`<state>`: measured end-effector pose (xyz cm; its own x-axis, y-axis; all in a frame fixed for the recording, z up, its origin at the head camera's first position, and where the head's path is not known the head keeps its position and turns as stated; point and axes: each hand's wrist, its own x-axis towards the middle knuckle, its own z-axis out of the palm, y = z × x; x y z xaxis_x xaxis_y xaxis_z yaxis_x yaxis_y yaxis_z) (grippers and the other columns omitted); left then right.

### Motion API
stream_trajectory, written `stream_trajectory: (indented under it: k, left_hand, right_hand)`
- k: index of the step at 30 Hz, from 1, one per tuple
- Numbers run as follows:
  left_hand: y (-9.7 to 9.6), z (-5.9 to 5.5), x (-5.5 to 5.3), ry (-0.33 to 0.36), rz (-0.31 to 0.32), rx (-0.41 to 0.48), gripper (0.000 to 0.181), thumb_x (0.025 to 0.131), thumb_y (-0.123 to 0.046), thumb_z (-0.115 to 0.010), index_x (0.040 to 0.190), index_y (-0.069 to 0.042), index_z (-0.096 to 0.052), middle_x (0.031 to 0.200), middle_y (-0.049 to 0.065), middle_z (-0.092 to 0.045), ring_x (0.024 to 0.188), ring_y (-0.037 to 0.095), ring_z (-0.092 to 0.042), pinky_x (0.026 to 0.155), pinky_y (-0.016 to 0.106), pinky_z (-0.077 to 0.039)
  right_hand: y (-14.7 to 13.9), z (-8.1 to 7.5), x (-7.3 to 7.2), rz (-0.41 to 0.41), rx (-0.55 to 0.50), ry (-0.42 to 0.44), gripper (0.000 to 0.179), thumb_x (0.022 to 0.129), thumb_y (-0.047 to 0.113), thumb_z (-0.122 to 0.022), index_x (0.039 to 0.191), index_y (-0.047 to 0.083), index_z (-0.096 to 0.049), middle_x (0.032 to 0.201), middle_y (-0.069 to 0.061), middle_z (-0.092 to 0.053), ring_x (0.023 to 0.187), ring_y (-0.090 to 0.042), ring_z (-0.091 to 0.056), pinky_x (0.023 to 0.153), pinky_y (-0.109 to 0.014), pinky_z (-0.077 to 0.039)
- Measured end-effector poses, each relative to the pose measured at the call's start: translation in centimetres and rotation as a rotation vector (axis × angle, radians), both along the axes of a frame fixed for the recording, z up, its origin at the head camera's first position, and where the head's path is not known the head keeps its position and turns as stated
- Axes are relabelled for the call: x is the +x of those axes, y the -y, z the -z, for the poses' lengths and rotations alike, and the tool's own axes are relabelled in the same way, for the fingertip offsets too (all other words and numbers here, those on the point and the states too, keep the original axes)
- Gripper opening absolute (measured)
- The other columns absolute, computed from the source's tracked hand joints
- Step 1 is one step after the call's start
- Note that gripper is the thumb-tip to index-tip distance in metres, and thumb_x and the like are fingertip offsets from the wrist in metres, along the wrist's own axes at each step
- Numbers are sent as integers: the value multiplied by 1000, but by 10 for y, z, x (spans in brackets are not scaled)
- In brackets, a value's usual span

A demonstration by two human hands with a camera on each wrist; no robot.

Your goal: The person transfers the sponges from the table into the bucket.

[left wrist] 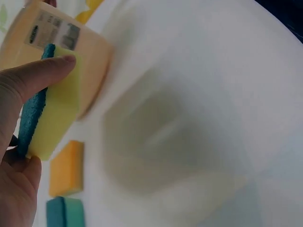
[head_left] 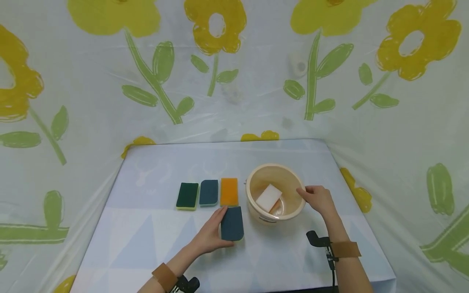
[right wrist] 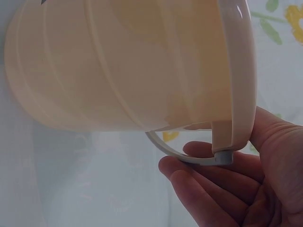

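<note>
Centrally, a rectangular blue-and-yellow sponge [head_left: 232, 224] is pinched by the left hand [head_left: 212, 234] above the pale patterned tabletop [head_left: 128, 248], near a round cream plastic bucket [head_left: 275, 174]. That bucket is gripped at its edge by the right hand [head_left: 319, 198].

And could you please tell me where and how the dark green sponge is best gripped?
Pinch the dark green sponge by its near and far edges, probably from the left: it lies flat, with its left side free and the blue sponge close on its right.
</note>
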<state>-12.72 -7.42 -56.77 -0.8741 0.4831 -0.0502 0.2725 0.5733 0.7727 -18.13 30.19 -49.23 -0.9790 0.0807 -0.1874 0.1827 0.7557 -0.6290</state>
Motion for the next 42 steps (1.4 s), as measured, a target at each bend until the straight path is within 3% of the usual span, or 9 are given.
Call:
stream_trajectory:
  k: [13, 21, 31, 42]
  left_hand:
    - [2, -68, -7, -75, 13, 32, 109, 68, -39, -89, 153, -5, -28, 155, 14, -30, 137, 32, -38, 102, 52, -42]
    - [-9, -99, -19, -110, 39, 51, 111, 66, -37, -90, 153, -6, -29, 155, 14, -31, 137, 32, -37, 102, 53, -41]
    - [-26, -117, -34, -115, 106, 2, 113, 66, -38, -90, 154, -7, -27, 156, 13, -30, 135, 31, -39, 101, 50, -44]
    - [-49, -122, -55, -129, 173, -49, 112, 66, -41, -89, 152, -1, -28, 155, 12, -31, 134, 29, -39, 103, 46, -42]
  right_hand:
    - [-1, 3, 3, 7, -15, 1, 51, 96, 40, -59, 117, -5, -67, 97, -16, -71, 96, -33, -62, 80, -51, -51]
    - [-3, 4, 3, 7, -5, -7, 53, 95, 43, -59, 118, -5, -67, 98, -15, -71, 97, -33, -63, 80, -51, -51]
    - [2, 0, 2, 6, -22, -5, 48, 96, 38, -60, 116, -5, -67, 95, -13, -72, 94, -30, -62, 80, -51, -51]
    - [1, -1, 2, 9, -27, -21, 49, 95, 40, -60, 115, -5, -68, 92, -11, -72, 91, -28, -63, 79, -49, -52]
